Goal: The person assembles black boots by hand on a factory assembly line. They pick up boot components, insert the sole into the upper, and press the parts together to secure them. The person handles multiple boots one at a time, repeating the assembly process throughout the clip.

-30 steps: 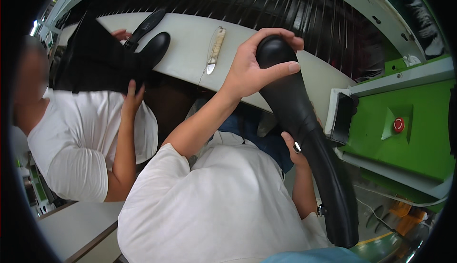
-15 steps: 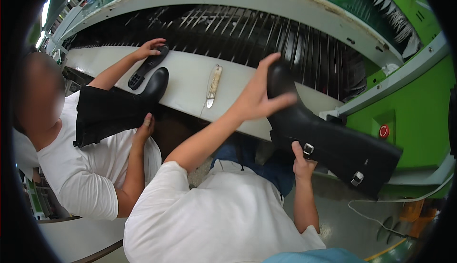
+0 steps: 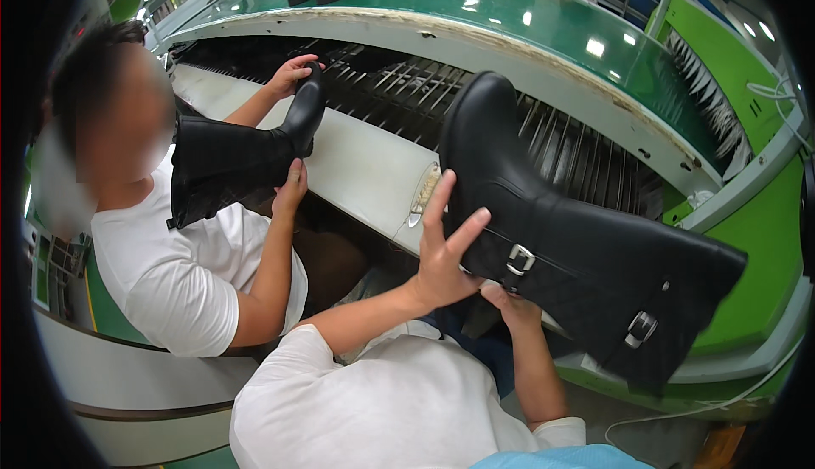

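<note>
— Where do we have the tall black boot now?

— We hold it up across the middle of the view, from about twelve o'clock down to four o'clock: toe end high near the grille, the open shaft low at the right, two metal buckles on its side facing us. It hangs over the white bench, above its near edge.

— And our hands?

— Our left hand lies flat against the boot's heel side, fingers spread and open, pressing rather than wrapping. Our right hand sits under the ankle, just below the upper buckle, fingers curled up against the leather; we cannot tell how tightly they close, as the boot hides most of them.

— What lies near it?

— A pale-handled tool rests on the bench just beside our left fingertips, at about eleven o'clock from the hand. Behind runs the green conveyor with dark boots on it at twelve o'clock.

— Anyone else?

— At nine o'clock a person in a white shirt holds a second black boot with both hands.
</note>
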`<state>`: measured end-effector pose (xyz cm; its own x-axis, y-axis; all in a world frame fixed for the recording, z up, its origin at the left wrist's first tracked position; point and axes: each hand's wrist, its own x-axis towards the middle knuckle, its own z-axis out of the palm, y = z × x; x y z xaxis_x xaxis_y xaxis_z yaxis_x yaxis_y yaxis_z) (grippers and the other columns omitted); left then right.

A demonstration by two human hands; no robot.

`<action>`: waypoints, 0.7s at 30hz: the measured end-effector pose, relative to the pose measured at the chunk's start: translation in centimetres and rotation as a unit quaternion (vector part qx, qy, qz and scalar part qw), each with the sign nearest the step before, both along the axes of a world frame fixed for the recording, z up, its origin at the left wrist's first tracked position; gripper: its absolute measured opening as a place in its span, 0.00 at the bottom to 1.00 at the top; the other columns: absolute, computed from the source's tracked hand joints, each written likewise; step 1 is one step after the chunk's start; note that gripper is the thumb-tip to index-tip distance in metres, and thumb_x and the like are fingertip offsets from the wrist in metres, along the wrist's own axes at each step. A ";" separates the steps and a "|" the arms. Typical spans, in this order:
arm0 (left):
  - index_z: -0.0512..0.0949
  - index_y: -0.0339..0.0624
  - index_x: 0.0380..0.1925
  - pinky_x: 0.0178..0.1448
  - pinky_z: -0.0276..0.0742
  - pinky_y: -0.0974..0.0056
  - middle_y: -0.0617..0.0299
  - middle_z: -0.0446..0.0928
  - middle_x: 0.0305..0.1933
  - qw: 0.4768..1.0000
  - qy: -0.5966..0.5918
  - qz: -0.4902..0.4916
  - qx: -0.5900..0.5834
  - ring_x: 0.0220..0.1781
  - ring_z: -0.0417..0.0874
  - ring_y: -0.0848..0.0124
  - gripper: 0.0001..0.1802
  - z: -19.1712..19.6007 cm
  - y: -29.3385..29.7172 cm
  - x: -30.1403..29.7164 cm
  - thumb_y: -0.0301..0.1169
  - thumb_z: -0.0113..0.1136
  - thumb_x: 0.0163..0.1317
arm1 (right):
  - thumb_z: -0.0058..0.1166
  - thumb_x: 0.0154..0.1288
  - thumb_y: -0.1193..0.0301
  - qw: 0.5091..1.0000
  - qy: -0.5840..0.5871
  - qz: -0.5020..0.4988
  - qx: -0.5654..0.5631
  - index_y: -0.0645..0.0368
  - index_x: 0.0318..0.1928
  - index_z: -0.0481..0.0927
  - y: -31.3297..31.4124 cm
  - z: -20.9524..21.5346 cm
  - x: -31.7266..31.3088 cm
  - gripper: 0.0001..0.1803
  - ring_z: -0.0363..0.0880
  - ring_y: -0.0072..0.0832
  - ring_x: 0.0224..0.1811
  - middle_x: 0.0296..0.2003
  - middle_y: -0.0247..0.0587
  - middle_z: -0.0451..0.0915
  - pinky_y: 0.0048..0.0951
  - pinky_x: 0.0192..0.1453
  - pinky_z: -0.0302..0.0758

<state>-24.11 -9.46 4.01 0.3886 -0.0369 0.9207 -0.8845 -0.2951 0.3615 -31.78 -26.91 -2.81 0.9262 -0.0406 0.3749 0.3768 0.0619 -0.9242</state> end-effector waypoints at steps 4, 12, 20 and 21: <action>0.79 0.47 0.76 0.82 0.79 0.40 0.24 0.62 0.86 0.994 -0.098 0.011 -0.045 0.83 0.74 0.28 0.49 3.4 1.9 4.6 0.33 0.90 0.51 | 0.81 0.71 0.67 0.961 -0.081 0.051 -0.260 0.64 0.80 0.74 -1.9 2.2 3.4 0.43 0.77 0.37 0.79 0.75 0.46 0.80 0.46 0.89 0.68; 0.85 0.53 0.73 0.78 0.83 0.44 0.36 0.72 0.84 0.968 -0.233 0.053 -0.078 0.79 0.81 0.35 0.50 11.6 -0.2 15.6 0.27 0.84 0.42 | 0.75 0.69 0.78 0.984 -0.047 -0.004 -0.173 0.59 0.91 0.57 -3.0 3.4 5.7 0.56 0.77 0.45 0.81 0.80 0.56 0.73 0.49 0.88 0.69; 0.83 0.53 0.69 0.70 0.87 0.48 0.48 0.84 0.72 0.970 -0.178 0.085 -0.142 0.68 0.90 0.46 0.46 20.8 -4.5 29.3 0.43 0.90 0.47 | 0.78 0.68 0.76 0.965 0.036 -0.095 -0.240 0.59 0.85 0.70 -5.5 -1.5 3.9 0.48 0.91 0.37 0.63 0.59 0.50 0.91 0.45 0.76 0.81; 0.83 0.52 0.69 0.68 0.88 0.48 0.49 0.86 0.68 0.983 -0.099 0.075 -0.138 0.66 0.91 0.47 0.45 21.2 -5.0 30.5 0.47 0.90 0.48 | 0.77 0.68 0.76 0.957 0.041 -0.118 -0.261 0.60 0.84 0.72 -6.3 -2.6 3.5 0.45 0.91 0.37 0.61 0.57 0.49 0.92 0.44 0.75 0.82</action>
